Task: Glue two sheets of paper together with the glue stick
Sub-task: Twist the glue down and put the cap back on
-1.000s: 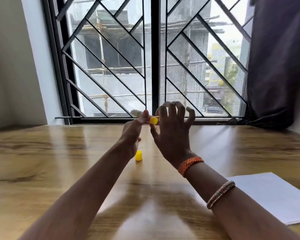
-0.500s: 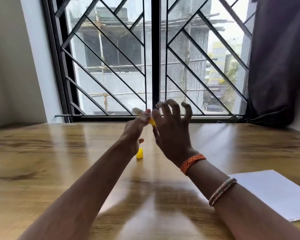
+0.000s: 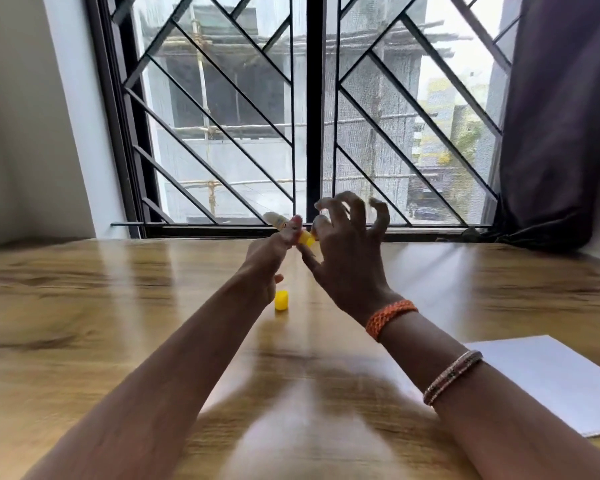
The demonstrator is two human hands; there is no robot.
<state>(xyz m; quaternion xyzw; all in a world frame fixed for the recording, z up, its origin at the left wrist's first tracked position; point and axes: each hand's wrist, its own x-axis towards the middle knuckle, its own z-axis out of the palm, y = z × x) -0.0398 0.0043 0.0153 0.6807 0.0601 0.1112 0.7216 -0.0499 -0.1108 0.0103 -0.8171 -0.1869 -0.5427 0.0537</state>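
Note:
My left hand [image 3: 265, 263] holds the glue stick [image 3: 281, 223] up above the table, its whitish tip pointing up and left. The stick's yellow base [image 3: 306, 239] is pinched between the thumb and forefinger of my right hand [image 3: 347, 258], whose other fingers are spread and curled. The yellow cap [image 3: 281, 301] stands alone on the wooden table [image 3: 84, 323], just below my left hand. White paper [image 3: 548, 379] lies flat at the right, partly under my right forearm; I cannot tell how many sheets there are.
A barred window [image 3: 305, 116] runs along the table's far edge. A dark curtain [image 3: 561, 116] hangs at the far right, its bunched end resting on the table corner. A pale wall stands at the left.
Both hands have stayed together on the glue stick. The right hand's fingers have curled and shifted at the yellow base. The cap and paper have not moved.

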